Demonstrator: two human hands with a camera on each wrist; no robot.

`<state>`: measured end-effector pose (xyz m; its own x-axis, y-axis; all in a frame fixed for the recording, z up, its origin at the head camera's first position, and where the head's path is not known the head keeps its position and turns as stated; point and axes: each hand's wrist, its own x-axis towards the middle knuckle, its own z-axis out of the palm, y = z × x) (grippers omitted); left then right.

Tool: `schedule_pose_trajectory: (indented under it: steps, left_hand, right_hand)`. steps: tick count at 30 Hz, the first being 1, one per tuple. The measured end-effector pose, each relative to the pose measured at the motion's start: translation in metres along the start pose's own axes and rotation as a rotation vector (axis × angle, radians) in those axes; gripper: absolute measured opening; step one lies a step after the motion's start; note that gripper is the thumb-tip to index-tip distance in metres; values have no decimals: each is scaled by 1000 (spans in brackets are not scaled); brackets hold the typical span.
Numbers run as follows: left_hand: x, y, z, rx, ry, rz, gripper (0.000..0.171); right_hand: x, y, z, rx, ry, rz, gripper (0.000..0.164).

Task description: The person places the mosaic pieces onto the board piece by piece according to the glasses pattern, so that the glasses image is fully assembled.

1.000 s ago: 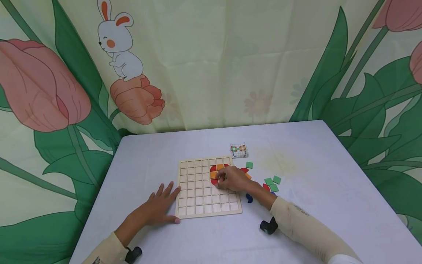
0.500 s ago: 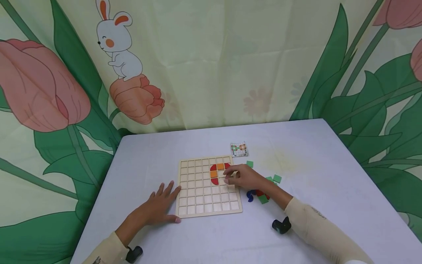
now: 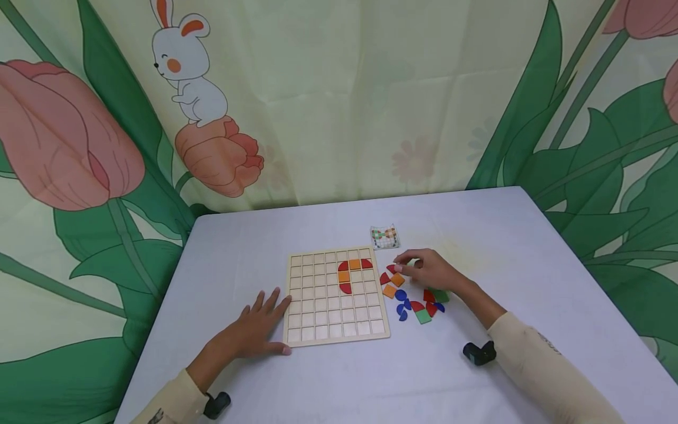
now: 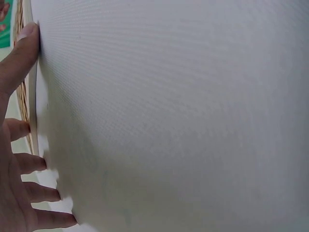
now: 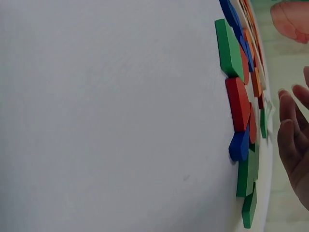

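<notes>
A wooden grid board (image 3: 318, 318) lies on the table, with red quarter-circle pieces (image 3: 346, 288) and orange square tiles (image 3: 344, 276) set in its upper right cells. My left hand (image 3: 255, 330) is spread flat at the board's left side, thumb and index finger touching its edge. In the left wrist view the same thumb (image 4: 24, 50) lies against the board's rim. My right hand (image 3: 430, 271) is over the loose pieces right of the board, its fingertips close by a red piece (image 3: 391, 268). Seen from the right wrist, its fingers are loosely bent with nothing visible between them.
Right of the board lie loose orange squares (image 3: 389, 291), blue pieces (image 3: 401, 295), red pieces (image 3: 417, 306) and green squares (image 3: 423, 317). A small pattern card (image 3: 384, 237) is behind the board's far right corner. A printed curtain (image 3: 328, 106) hangs behind the table.
My right hand has moved right, from over the coloured pieces on the board to the loose pieces beside it, uncovering several of them. The left hand has stayed at the board's edge.
</notes>
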<state>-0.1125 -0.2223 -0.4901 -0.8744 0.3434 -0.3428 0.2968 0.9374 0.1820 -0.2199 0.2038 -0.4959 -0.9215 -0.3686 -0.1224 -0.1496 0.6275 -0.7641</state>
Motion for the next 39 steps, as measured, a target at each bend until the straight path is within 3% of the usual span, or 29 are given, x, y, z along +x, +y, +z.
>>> schedule_pose_trajectory:
  steps: [8, 13, 18, 22, 39]
  left_hand:
    - [0, 0, 0, 6, 2, 1, 114]
    - [0, 0, -1, 3, 5, 0, 114]
    - [0, 0, -1, -5, -2, -4, 114]
    - [0, -1, 1, -6, -3, -1, 114]
    - [2, -1, 2, -3, -4, -10, 115]
  right_hand:
    - [-7, 7, -2, -93, -30, -14, 30]
    - [-4, 5, 4, -169, -9, -44, 26]
    - [-4, 0, 9, -203, 32, -22, 26]
    - [-5, -3, 12, -207, 39, 23, 29]
    - [-7, -6, 13, -202, 14, 55, 32]
